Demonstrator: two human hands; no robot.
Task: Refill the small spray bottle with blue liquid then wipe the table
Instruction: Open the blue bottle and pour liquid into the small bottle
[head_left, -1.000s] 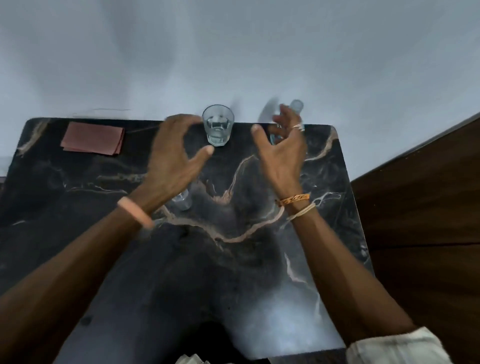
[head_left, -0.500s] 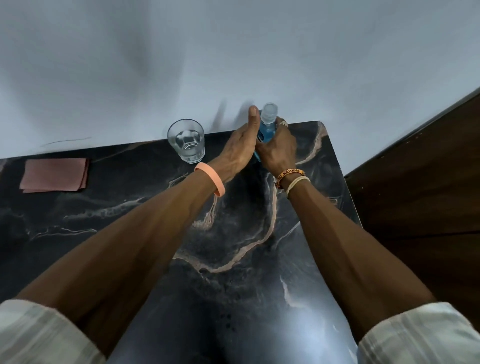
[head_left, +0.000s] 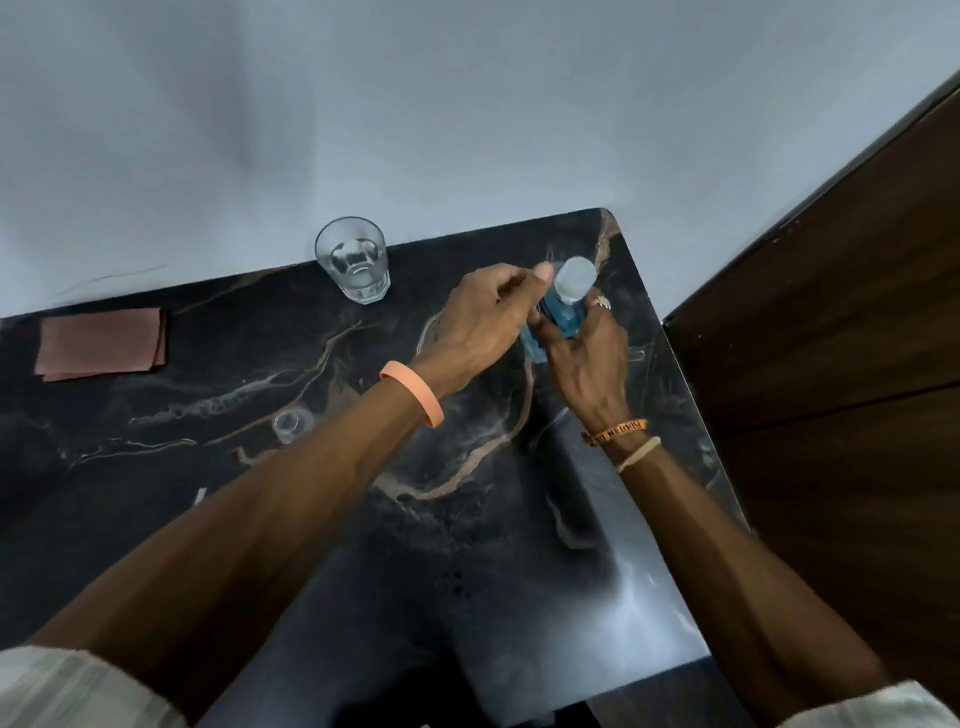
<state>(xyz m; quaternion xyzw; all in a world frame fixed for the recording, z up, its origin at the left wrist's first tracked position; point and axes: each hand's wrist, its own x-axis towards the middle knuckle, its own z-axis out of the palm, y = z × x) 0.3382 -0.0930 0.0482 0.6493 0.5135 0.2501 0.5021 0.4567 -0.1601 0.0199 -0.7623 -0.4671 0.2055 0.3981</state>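
A bottle of blue liquid (head_left: 562, 312) with a clear cap (head_left: 574, 278) is held near the table's far right corner, between both hands. My right hand (head_left: 584, 358) wraps its body from the right and below. My left hand (head_left: 485, 319) grips its left side, thumb up by the cap. A small clear object (head_left: 288, 422), possibly the small spray bottle, lies on the black marble table (head_left: 363, 519) beside my left forearm, partly hidden. A folded pink cloth (head_left: 101, 343) lies at the far left.
A clear drinking glass (head_left: 356, 262) with a little clear liquid stands at the table's far edge against the pale wall. A dark wooden panel (head_left: 831, 338) borders the table on the right. A small white scrap (head_left: 200, 495) lies near my left forearm.
A second ago both hands were open and reaching over the table. They then closed on the blue bottle at the far edge and have drawn it slightly nearer, tilted.
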